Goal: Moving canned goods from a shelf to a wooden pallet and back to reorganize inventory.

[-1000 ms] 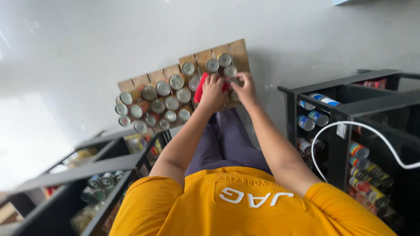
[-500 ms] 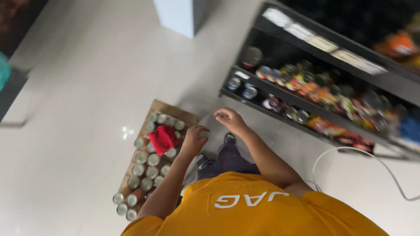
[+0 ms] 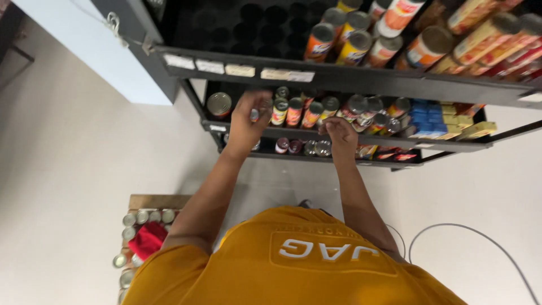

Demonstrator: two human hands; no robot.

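My left hand (image 3: 247, 120) reaches into the middle tier of a black shelf rack (image 3: 350, 83) and is closed around a small can (image 3: 255, 114). My right hand (image 3: 339, 131) hovers with curled fingers at the front of the same tier, by a row of red-and-yellow labelled cans (image 3: 305, 112). What the right hand holds, if anything, is hidden. Several darker cans (image 3: 307, 148) stand on the tier below.
A wooden pallet (image 3: 159, 201) on the floor at lower left carries several cans (image 3: 141, 217) and a red cloth (image 3: 148, 240). A lone silver can (image 3: 218, 104) stands at the shelf's left end, blue boxes (image 3: 426, 116) at the right. A white cable (image 3: 468, 232) lies on the floor.
My view has swung from the pallet up to the shelf rack. Both hands have left the pallet's cans and now reach into the middle tier.
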